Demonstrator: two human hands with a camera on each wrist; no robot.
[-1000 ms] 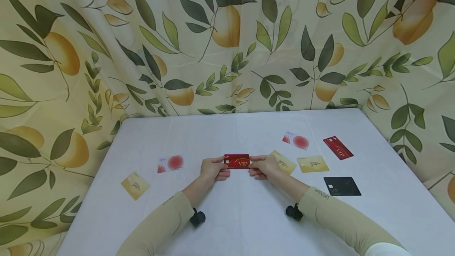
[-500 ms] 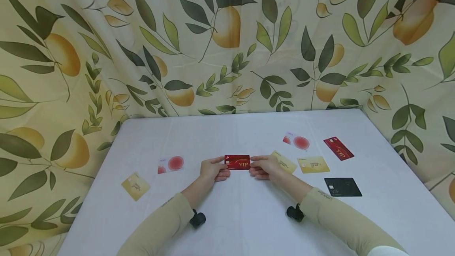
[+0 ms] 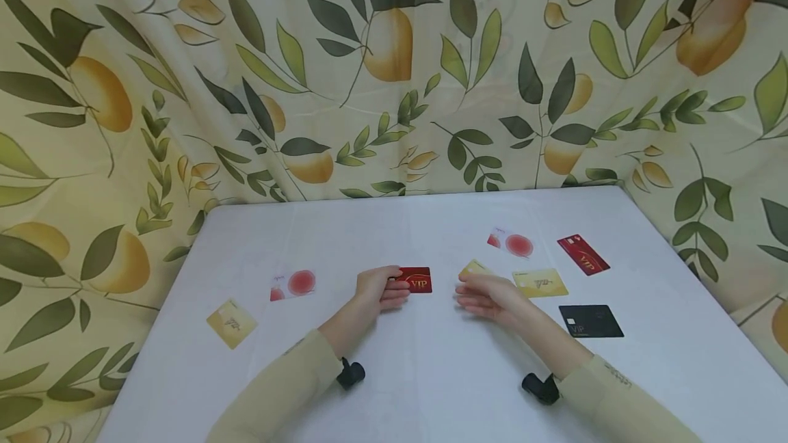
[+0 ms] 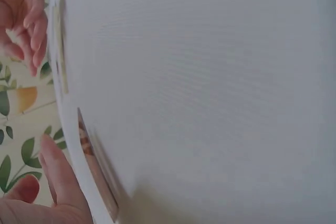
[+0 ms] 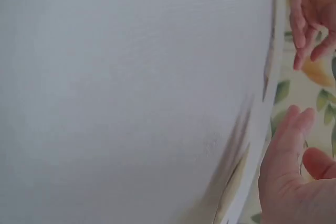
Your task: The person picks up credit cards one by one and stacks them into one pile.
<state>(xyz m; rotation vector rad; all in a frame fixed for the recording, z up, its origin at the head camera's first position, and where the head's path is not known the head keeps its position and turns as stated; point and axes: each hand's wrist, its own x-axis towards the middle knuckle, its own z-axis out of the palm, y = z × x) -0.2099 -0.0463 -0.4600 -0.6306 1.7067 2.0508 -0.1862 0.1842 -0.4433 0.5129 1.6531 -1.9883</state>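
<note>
A red VIP card (image 3: 420, 280) lies flat in the middle of the white table. My left hand (image 3: 377, 292) hovers at its left end and covers that part in the head view. In the left wrist view, the left thumb and fingers are apart, with nothing between them. My right hand (image 3: 492, 296) is held to the right of the red card, fingers extended and holding nothing. It partly hides a tilted gold card (image 3: 474, 267). Another gold card (image 3: 542, 283) lies just beyond the right hand.
On the left are a gold card (image 3: 231, 324) and a white card with a red circle (image 3: 301, 282). Farther right lie a second white-and-red card (image 3: 519, 245), a slanted red VIP card (image 3: 583, 255) and a black VIP card (image 3: 592, 321). A patterned curtain (image 3: 345, 115) hangs behind the table.
Both hands have let go of the middle red card, which stays in place. The right hand has moved right, over the tilted gold card; the left has shifted slightly right, over the card's end.
</note>
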